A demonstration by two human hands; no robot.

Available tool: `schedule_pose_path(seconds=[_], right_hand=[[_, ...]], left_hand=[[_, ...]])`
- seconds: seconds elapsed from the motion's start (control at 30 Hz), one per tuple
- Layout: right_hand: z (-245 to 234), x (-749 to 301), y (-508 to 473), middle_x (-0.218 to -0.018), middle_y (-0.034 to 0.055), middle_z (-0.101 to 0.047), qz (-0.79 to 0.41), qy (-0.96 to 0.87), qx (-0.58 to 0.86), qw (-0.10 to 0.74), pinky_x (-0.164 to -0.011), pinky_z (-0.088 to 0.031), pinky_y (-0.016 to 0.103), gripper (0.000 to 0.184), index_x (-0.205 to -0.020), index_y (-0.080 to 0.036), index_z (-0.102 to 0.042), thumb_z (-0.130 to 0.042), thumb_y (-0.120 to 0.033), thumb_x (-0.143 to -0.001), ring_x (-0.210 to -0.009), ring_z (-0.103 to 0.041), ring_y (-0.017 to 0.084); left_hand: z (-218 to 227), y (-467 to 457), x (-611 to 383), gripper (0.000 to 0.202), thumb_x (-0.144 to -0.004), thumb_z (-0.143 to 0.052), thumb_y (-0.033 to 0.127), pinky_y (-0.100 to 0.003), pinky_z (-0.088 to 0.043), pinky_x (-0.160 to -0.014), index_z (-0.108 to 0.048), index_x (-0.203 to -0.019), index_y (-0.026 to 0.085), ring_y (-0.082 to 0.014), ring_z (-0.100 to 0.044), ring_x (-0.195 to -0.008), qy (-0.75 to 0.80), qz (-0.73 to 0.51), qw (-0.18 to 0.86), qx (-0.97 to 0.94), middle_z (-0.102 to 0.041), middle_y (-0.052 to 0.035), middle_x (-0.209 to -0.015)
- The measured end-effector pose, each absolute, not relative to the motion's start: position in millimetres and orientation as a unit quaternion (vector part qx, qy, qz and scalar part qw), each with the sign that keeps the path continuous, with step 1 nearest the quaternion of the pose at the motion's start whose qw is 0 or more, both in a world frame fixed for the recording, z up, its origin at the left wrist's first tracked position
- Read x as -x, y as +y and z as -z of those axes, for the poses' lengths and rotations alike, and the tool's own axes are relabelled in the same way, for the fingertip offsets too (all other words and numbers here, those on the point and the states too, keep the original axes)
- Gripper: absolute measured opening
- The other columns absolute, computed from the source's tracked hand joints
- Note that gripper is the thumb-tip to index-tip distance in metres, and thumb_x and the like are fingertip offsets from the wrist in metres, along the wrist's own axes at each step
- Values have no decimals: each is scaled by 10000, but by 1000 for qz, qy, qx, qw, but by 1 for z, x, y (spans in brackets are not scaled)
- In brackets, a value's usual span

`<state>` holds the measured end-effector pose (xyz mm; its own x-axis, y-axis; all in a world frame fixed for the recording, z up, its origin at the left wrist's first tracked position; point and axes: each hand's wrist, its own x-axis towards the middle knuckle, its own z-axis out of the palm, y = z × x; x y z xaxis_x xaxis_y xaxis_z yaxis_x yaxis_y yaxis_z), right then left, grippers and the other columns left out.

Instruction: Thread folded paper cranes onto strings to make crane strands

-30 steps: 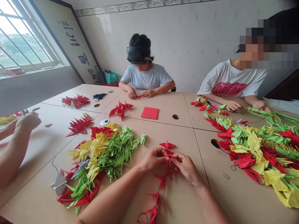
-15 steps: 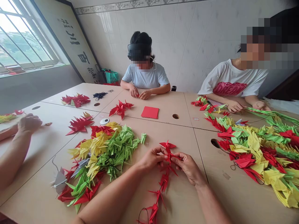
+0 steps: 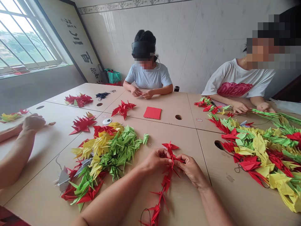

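Left hand (image 3: 155,159) and right hand (image 3: 191,168) pinching red crane string (image 3: 166,182) between them, above table (image 3: 183,201)

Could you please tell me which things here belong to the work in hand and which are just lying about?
In hand: left hand, right hand, string of red cranes held by both.
Lying about: mixed crane pile, red paper stack, loose red cranes, small white disc.

Mixed crane pile (image 3: 105,150) on the left — red paper stack (image 3: 152,112) beyond.
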<state>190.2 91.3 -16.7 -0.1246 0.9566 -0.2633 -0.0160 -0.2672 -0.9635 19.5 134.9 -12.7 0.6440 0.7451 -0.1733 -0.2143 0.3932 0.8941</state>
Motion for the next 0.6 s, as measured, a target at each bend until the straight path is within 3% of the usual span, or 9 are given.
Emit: schedule_pose_path(seconds=[0.3,0.5,0.6], right_hand=[[17,-191,91,-532,-51,-466,-602,-439,520,417,-471,-256,207,341,-653,-147,-587,-761,-437,-609,-492,-352,66],[17,-189,91,-571,-22,-537,-596,-408,536,437,-462,-264,208,381,-689,-151,-590,-733,-498,-624,-502,-414,81],[18,-190,93,-581,-12,-553,-588,-400,540,451,-444,-250,204,384,-727,-152,-605,-693,-521,-669,-503,-431,84]], left_hand=[[4,129,-24,447,-484,-834,386,-202,-384,-531,-540,-686,117,-70,-518,-517,322,-323,785,-420,-573,22,-581],[11,133,-21,348,-623,-770,355,-203,-406,-555,-537,-736,124,-74,-537,-532,311,-338,774,-435,-593,11,-594],[13,136,-20,352,-622,-770,352,-205,-418,-539,-525,-744,130,-75,-545,-529,334,-369,751,-433,-595,15,-630]])
